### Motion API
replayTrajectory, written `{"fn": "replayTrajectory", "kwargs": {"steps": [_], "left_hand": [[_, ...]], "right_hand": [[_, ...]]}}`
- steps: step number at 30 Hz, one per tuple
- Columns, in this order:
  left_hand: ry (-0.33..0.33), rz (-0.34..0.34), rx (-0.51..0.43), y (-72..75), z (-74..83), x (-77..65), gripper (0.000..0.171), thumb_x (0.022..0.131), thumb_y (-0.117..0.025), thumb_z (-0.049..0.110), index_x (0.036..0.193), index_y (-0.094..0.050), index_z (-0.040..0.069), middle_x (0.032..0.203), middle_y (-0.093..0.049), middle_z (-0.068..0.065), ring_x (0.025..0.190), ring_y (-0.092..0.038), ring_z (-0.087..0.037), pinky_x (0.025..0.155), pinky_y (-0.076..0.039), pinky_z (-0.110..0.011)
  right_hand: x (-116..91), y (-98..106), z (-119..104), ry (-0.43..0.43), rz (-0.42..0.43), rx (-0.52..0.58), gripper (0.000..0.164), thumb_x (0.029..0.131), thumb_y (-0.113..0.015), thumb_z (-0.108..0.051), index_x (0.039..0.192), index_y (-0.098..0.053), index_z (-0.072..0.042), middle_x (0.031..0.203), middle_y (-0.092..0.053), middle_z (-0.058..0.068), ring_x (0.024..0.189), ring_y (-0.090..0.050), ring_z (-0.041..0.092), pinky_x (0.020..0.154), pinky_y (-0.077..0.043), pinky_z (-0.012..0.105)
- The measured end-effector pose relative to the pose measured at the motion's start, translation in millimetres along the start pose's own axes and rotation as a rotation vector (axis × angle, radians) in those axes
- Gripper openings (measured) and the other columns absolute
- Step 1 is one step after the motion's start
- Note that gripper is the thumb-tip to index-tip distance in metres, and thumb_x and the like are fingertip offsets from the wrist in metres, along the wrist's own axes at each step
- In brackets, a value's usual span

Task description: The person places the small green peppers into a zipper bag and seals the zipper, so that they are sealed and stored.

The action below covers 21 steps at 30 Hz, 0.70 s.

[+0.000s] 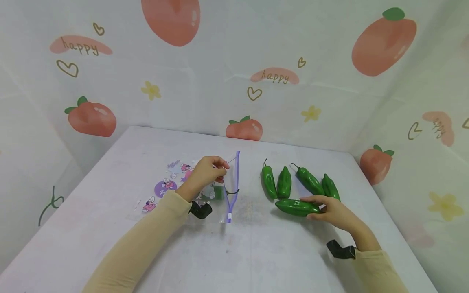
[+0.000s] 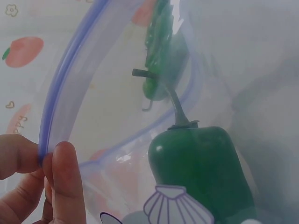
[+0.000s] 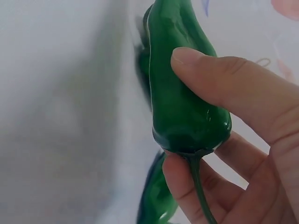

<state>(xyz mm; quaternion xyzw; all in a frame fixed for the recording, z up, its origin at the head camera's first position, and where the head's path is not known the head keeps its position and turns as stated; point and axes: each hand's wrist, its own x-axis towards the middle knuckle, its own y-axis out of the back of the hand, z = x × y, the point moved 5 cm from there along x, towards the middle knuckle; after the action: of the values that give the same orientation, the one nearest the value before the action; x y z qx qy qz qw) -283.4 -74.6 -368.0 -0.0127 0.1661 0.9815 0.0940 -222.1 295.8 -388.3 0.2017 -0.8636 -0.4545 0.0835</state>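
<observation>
My left hand (image 1: 207, 175) pinches the edge of a clear zip bag (image 2: 70, 84) with a purple zip strip and printed cartoon figures. Its mouth gapes toward the right. Inside the bag lies a green pepper (image 2: 201, 168), its stem pointing at the opening. My right hand (image 1: 333, 211) grips another green pepper (image 3: 187, 102) near its stem end, thumb on one side and fingers on the other. In the head view that held pepper (image 1: 296, 207) lies sideways, tip to the left, just in front of several other green peppers (image 1: 283, 183).
The peppers stand in a loose row on the white table (image 1: 249, 260), right of the bag. A printed cloth (image 1: 205, 89) with fruit and hearts hangs behind and at the sides. Black wrist mounts (image 1: 340, 249) sit on both wrists.
</observation>
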Motion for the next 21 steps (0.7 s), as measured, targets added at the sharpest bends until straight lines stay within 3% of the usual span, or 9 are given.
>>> {"fn": "replayTrajectory", "kwargs": {"steps": [10, 21], "left_hand": [[-0.011, -0.003, -0.032, -0.5, -4.0, 3.0, 0.016, 0.086, -0.056, 0.001, 0.097, -0.066, 0.001, 0.083, -0.054, -0.008, 0.063, -0.057, -0.015, 0.066, -0.06, -0.029], [-0.008, -0.004, -0.038, -1.5, -3.9, 2.7, 0.015, 0.086, -0.057, 0.001, 0.098, -0.066, 0.001, 0.083, -0.055, -0.009, 0.063, -0.058, -0.016, 0.066, -0.06, -0.03]], "right_hand": [[11, 5, -27, 0.101, 0.078, 0.0, 0.049, 0.081, -0.078, -0.02, 0.126, -0.064, -0.01, 0.112, -0.068, 0.006, 0.09, -0.057, 0.002, 0.073, -0.054, 0.022], [29, 4, -56, 0.156, 0.156, -0.027, 0.049, 0.08, -0.079, -0.019, 0.126, -0.064, -0.01, 0.105, -0.068, 0.002, 0.087, -0.06, 0.009, 0.074, -0.056, 0.023]]}}
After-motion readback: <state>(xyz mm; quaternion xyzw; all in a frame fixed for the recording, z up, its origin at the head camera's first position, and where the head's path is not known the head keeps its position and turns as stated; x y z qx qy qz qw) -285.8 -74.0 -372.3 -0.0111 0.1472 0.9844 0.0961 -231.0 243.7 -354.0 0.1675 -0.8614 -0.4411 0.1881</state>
